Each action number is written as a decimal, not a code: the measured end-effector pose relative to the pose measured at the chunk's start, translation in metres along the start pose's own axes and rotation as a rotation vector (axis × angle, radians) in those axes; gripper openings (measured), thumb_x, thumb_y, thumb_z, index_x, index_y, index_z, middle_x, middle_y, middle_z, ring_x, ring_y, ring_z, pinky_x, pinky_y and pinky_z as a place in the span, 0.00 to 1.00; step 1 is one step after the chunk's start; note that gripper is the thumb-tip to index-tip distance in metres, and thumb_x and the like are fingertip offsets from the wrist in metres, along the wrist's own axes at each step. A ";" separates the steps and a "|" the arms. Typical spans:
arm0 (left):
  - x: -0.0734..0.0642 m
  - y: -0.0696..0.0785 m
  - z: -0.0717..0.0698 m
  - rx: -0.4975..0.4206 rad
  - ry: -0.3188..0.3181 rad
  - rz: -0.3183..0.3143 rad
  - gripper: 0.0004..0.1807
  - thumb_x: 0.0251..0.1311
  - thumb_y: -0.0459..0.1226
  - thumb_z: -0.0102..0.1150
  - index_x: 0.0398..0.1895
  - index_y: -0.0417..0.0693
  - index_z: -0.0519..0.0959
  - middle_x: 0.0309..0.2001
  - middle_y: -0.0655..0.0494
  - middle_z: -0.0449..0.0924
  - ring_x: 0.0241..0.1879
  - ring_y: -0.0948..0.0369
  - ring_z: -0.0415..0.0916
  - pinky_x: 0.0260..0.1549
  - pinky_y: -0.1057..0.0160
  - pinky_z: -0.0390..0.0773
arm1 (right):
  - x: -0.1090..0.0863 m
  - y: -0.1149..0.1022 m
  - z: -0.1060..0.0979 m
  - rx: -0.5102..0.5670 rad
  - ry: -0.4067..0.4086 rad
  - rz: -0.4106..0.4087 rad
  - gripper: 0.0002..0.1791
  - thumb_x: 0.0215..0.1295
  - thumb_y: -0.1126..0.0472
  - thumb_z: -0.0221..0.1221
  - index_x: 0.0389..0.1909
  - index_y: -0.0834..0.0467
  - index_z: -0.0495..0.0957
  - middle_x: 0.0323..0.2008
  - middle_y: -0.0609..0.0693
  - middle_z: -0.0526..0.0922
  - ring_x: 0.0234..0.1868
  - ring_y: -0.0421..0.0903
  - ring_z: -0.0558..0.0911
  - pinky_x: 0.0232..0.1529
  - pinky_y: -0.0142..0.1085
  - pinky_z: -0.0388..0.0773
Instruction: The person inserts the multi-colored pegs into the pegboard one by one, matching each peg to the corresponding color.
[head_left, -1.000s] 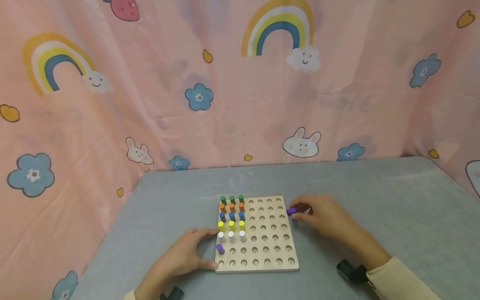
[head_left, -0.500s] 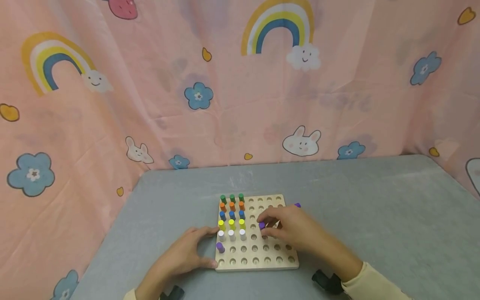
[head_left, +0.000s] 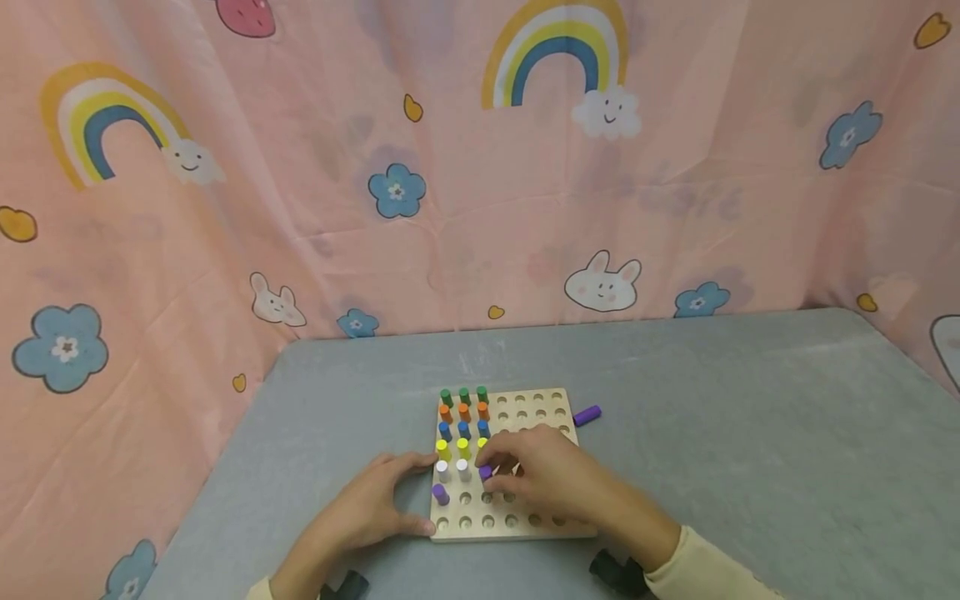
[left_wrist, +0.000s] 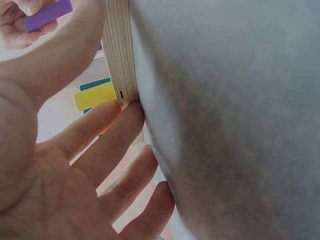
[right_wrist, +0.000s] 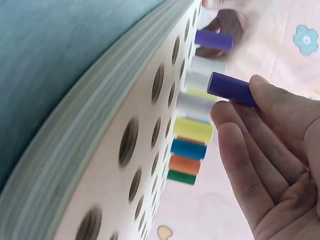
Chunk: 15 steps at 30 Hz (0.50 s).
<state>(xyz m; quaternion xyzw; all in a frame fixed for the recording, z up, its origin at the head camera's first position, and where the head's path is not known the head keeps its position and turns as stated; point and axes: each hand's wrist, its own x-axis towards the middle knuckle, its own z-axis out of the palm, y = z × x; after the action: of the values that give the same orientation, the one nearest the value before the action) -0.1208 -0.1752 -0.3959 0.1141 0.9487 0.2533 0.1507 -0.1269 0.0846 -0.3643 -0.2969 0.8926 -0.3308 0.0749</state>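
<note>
A wooden pegboard (head_left: 499, 534) lies on the grey table. My left hand (head_left: 378, 500) rests against its left side, thumb near the front corner and fingertips touching the edge. Between right thumb and fingers I pinch a purple peg (right_wrist: 230, 89); my right hand (head_left: 558, 475) is over the board. In the right wrist view this peg is tilted and clear of the holes. One purple peg (head_left: 440, 495) stands in the leftmost hole of its row. Behind it are white pegs (head_left: 442, 472), yellow pegs (head_left: 442, 450), blue pegs (head_left: 445, 432), orange pegs (head_left: 446, 413) and green pegs (head_left: 446, 397).
Another purple peg (head_left: 588, 415) lies on the table (head_left: 720, 433) just off the board's right edge. Bare holes fill the board's right part and front row. A pink patterned curtain (head_left: 465, 242) hangs behind the table.
My right hand has carried the purple peg leftward from beyond the board's right edge to above the board, near the white pegs. The left hand stays in place.
</note>
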 end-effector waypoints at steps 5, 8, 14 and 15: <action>0.000 0.000 -0.001 0.009 0.004 0.002 0.46 0.35 0.55 0.80 0.65 0.65 0.75 0.63 0.53 0.76 0.61 0.51 0.72 0.59 0.38 0.73 | 0.004 -0.007 0.005 0.033 -0.032 -0.004 0.09 0.61 0.56 0.69 0.42 0.49 0.85 0.33 0.35 0.87 0.36 0.27 0.81 0.41 0.28 0.80; 0.000 0.000 -0.001 0.010 0.007 0.013 0.46 0.35 0.55 0.80 0.65 0.64 0.75 0.63 0.54 0.76 0.62 0.51 0.71 0.59 0.39 0.73 | 0.007 -0.009 0.009 0.035 -0.043 -0.006 0.09 0.61 0.56 0.69 0.42 0.50 0.85 0.34 0.35 0.88 0.36 0.27 0.82 0.42 0.28 0.81; -0.001 0.000 -0.001 0.007 0.006 0.027 0.45 0.36 0.55 0.80 0.65 0.63 0.75 0.63 0.54 0.76 0.63 0.50 0.71 0.60 0.38 0.73 | 0.012 -0.012 0.018 0.007 -0.055 -0.016 0.08 0.62 0.57 0.68 0.42 0.50 0.85 0.34 0.35 0.87 0.36 0.26 0.80 0.42 0.27 0.80; -0.001 -0.001 -0.001 0.006 0.005 0.027 0.45 0.36 0.55 0.80 0.65 0.63 0.75 0.63 0.54 0.76 0.63 0.50 0.71 0.60 0.38 0.73 | 0.013 -0.012 0.019 0.001 -0.056 -0.017 0.08 0.62 0.57 0.68 0.43 0.50 0.85 0.34 0.35 0.87 0.36 0.26 0.80 0.41 0.26 0.80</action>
<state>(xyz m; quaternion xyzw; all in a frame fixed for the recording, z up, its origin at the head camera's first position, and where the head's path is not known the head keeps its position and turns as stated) -0.1207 -0.1763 -0.3953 0.1269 0.9481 0.2530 0.1446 -0.1251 0.0593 -0.3705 -0.3139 0.8873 -0.3236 0.0973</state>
